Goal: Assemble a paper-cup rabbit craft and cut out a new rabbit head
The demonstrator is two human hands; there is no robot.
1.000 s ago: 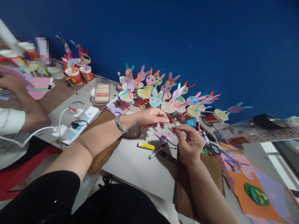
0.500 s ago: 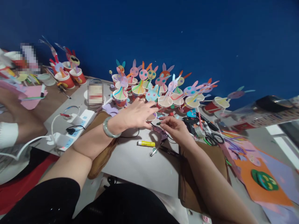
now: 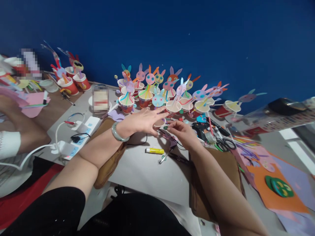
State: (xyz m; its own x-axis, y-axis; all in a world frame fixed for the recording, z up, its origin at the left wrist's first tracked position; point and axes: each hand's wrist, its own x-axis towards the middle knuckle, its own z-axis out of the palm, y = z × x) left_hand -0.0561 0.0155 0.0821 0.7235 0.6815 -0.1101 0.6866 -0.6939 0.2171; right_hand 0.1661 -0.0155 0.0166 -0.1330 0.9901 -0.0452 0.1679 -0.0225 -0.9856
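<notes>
My left hand [image 3: 144,122], with a pale bangle at the wrist, reaches over a paper cup [image 3: 159,123]. Its thumb and fingers are round the cup, whose opening faces my right hand. A light blue rabbit face [image 3: 158,100] stands just behind those fingers. Close to the cup's rim, my right hand [image 3: 181,131] pinches a small dark green piece [image 3: 165,127] between thumb and fingertips. Below the hands lie a yellow glue stick [image 3: 154,150] and a pen-like tool [image 3: 165,156] with a clear tip.
Several red paper cups [image 3: 126,107] with paper rabbits line the blue wall. Scissors [image 3: 225,145] and orange paper [image 3: 275,183] are on the right. A clear bottle-like container [image 3: 275,123] leans in there. Left are a power strip [image 3: 85,136] and another person's arm [image 3: 29,124].
The green piece in my right fingers has shifted slightly towards the cup. My left hand stays round the cup. The other person's hand has drawn back left.
</notes>
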